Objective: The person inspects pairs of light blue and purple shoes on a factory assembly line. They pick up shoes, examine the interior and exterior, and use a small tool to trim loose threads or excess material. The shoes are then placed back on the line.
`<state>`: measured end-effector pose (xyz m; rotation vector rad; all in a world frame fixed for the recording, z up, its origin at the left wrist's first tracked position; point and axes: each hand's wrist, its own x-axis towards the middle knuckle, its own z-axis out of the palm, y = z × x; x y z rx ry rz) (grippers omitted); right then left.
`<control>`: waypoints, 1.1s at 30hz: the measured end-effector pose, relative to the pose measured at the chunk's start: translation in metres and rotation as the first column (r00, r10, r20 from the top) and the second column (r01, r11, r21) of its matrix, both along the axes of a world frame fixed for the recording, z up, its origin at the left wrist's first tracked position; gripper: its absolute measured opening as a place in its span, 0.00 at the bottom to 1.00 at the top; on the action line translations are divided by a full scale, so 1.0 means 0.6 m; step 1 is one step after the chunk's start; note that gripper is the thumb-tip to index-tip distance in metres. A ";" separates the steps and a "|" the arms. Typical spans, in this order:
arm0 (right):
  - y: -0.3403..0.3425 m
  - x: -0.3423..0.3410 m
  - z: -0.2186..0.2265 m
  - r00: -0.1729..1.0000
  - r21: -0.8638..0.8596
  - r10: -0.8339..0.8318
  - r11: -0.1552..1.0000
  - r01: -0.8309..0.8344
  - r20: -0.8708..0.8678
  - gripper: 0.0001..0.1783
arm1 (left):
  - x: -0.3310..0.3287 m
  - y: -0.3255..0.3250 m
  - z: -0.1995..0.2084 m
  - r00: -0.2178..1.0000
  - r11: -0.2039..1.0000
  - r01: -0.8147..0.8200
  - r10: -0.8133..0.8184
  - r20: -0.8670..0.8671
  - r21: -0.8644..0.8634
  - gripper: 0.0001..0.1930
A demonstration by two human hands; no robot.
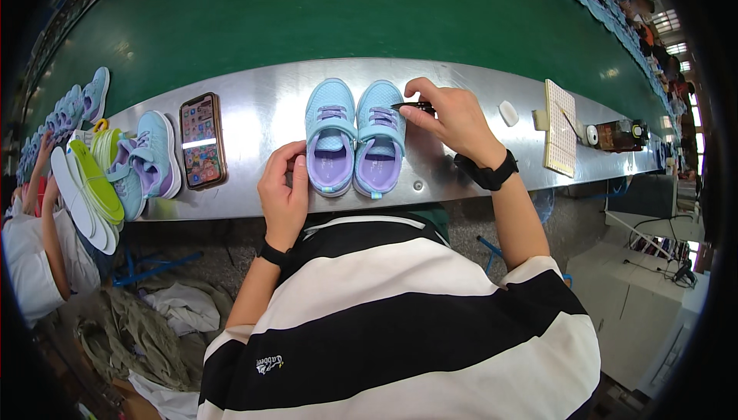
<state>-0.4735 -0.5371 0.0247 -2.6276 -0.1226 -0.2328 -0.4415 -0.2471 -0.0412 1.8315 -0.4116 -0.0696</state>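
Two light blue children's sneakers with lilac linings stand side by side on the metal bench top in front of me, toes pointing away. My left hand (286, 182) rests against the outer side of the left sneaker (331, 124), near its heel, with its fingers curled; whether they grip the shoe is hard to see. A black pen (415, 106) is pinched in my right hand (452, 119). Its tip reaches the upper of the right sneaker (378, 139), beside the lilac laces.
Left of me lie a phone (203, 142), another pair of sneakers (156, 155) and white and lime insoles (94, 189). To the right are a small white oval object (508, 113), a paper pad (560, 128) and a dark bottle (617, 136). A green belt (369, 20) runs beyond; a co-worker (46, 243) sits left.
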 end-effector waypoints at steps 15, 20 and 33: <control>0.007 -0.009 -0.001 0.999 0.027 -0.029 0.999 0.030 -0.027 0.15 | 0.000 -0.002 0.001 0.999 1.000 -0.001 0.000 0.032 0.015 0.12; 0.003 -0.005 0.003 1.000 -0.078 0.012 0.997 -0.012 0.003 0.15 | -0.001 -0.004 -0.002 0.999 0.999 -0.024 0.025 0.043 -0.025 0.10; -0.043 -0.036 -0.031 0.928 0.059 -0.371 0.927 0.370 0.007 0.17 | 0.000 -0.005 -0.001 0.996 0.999 -0.026 0.028 0.082 -0.026 0.10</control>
